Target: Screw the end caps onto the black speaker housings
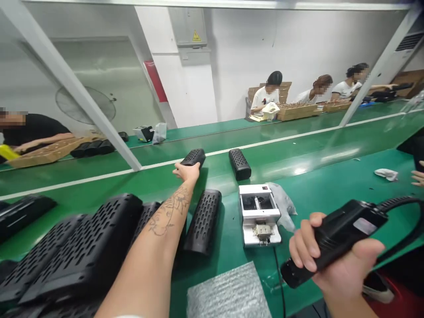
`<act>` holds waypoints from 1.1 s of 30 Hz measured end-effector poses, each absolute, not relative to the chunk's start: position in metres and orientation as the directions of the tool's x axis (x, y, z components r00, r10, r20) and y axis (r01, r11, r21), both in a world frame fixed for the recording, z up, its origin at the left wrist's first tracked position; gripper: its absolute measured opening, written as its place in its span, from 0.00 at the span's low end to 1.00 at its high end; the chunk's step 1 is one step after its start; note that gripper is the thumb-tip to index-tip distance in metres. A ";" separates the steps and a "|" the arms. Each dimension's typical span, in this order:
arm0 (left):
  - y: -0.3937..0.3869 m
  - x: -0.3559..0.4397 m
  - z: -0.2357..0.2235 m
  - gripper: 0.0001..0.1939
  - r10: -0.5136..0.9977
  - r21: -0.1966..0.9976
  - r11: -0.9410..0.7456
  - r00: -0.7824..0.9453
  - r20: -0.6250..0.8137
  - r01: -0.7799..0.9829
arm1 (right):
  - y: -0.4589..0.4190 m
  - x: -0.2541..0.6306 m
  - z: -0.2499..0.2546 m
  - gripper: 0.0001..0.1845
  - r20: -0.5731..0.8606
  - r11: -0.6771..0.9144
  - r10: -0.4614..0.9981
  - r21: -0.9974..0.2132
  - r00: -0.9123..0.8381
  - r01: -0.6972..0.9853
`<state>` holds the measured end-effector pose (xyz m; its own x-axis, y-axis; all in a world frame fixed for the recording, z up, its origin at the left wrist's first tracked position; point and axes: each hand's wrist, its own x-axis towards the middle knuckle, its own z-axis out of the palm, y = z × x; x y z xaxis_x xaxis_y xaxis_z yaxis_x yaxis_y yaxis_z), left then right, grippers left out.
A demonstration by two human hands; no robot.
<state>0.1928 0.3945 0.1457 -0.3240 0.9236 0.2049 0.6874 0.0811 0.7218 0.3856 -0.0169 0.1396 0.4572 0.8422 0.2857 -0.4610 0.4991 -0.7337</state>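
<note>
My left hand (187,171) is stretched far out over the green belt (298,145), its fingers closed on the near end of a black perforated cover (194,157). Another such cover (239,164) lies to its right, and a third (203,221) lies nearer me beside my forearm. My right hand (326,260) is wrapped round a black corded handheld tool (334,235), held up at the lower right. A small white fixture box (259,213) with an open top sits between my two arms.
Several black perforated covers (76,251) are stacked at the lower left. A bubble-wrap sheet (228,293) lies at the near edge. Slanted metal frame posts (76,88) cross the view. Other people sit at cardboard trays (296,110) across the belt; another person's hand (418,176) shows at right.
</note>
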 end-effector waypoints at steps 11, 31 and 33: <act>0.394 0.243 0.107 0.49 0.989 0.583 -0.012 -0.077 0.128 0.813 | -0.022 0.429 0.095 0.48 0.038 0.428 0.766 -0.776 0.642 -0.464; 0.339 0.265 0.152 0.47 0.917 0.864 0.059 0.314 -0.245 0.501 | -0.029 0.405 0.120 0.43 0.422 0.633 0.694 -0.744 0.584 -0.215; 0.310 0.205 0.161 0.56 0.916 0.873 0.030 0.337 -0.219 0.486 | -0.002 0.401 0.122 0.40 0.487 0.677 0.661 -0.715 0.570 -0.174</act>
<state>0.2051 0.3104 0.1606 0.3368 0.9158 -0.2188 0.4860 0.0299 0.8734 0.4006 -0.0022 0.1219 0.5702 0.6613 0.4875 -0.1740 0.6771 -0.7150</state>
